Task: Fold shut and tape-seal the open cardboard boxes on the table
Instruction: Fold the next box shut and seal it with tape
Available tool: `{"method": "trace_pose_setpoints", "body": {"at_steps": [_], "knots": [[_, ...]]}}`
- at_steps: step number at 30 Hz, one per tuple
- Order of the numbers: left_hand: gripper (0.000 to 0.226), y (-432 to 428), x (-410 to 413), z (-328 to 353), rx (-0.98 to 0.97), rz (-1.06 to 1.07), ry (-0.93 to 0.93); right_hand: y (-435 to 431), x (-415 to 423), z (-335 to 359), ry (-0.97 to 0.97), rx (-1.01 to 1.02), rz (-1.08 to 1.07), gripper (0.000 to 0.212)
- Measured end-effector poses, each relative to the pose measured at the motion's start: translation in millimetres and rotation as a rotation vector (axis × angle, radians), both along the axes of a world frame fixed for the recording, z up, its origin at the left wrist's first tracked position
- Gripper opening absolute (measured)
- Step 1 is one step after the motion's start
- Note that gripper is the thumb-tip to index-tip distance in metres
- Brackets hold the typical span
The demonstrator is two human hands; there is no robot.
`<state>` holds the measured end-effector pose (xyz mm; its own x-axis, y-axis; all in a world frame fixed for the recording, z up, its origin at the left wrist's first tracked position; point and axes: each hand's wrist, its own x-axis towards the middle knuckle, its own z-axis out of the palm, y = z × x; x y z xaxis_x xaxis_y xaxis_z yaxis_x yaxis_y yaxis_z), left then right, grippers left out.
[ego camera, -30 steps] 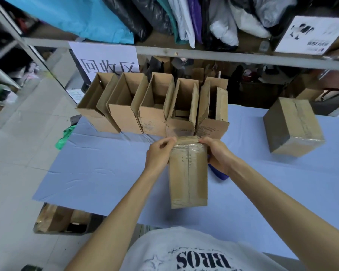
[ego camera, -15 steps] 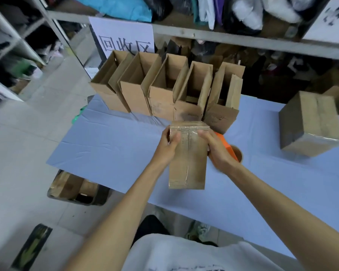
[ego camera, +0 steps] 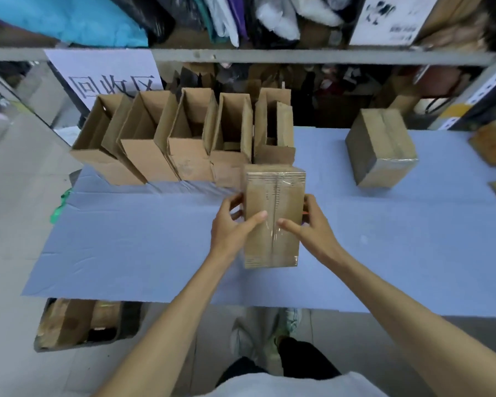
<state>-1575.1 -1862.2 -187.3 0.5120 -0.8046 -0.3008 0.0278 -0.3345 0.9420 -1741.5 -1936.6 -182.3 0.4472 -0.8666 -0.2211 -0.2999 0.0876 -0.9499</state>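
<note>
We moved both hands from box [ego camera: 273, 193] far end to middle. There left hand [ego camera: 231, 227] and right hand [ego camera: 312, 232] gripped its sides, thumbs on taped seam. Box lay over table [ego camera: 126, 239], just before open boxes [ego camera: 184, 144]. We judged this one sealed; five remained open.

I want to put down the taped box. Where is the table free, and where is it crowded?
Free: the table strip between the open boxes and the near edge, left of the left hand; also the patch between the right hand and the far-right sealed box. Crowded: the far side, among the packed open boxes.
</note>
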Motion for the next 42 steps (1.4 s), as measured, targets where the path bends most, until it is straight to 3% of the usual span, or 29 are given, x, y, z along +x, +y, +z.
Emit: {"method": "trace_pose_setpoints", "body": {"at_steps": [8, 12, 16, 20, 24, 28, 33, 36, 42], "knots": [[0.095, -71.6, -68.0, 15.2, -0.082, -0.245, -0.087, -42.0, -73.1, 24.8, -0.023, -0.023, -0.273, 0.048], [0.090, -118.3, -90.3, 18.5, -0.068, -0.243, -0.067, -83.5, -87.5, 25.1, -0.019, -0.064, -0.311, 0.028], [0.074, -171.4, -104.6, 19.8, -0.054, -0.172, 0.021, -141.0, -95.8, 19.5, 0.036, -0.075, -0.283, 0.045], [0.066, -224.4, -113.2, 13.7, -0.015, -0.141, -0.016, -199.8, -100.6, 16.2, 0.131, -0.064, -0.109, 0.054], [0.081, -256.7, -111.7, 4.5, 0.108, -0.088, -0.055, -248.1, -102.9, 16.1, 0.146, -0.042, 0.096, 0.068], [0.080, -281.3, -108.9, 2.3, 0.154, -0.023, -0.003, -278.5, -93.7, 12.5, 0.203, -0.076, 0.099, 0.062], [0.073, -301.9, -103.7, -8.2, 0.186, -0.056, -0.068, -288.8, -82.7, -6.9, 0.447, -0.214, 0.219, 0.101], [0.074, -311.0, -97.8, -13.5, 0.209, -0.067, -0.044, -298.3, -77.6, -8.8, 0.523, -0.211, 0.278, 0.113], [0.076, -328.8, -100.2, -32.4, 0.286, -0.096, -0.067, -310.2, -65.2, -16.0, 0.725, -0.256, 0.383, 0.088]]}}
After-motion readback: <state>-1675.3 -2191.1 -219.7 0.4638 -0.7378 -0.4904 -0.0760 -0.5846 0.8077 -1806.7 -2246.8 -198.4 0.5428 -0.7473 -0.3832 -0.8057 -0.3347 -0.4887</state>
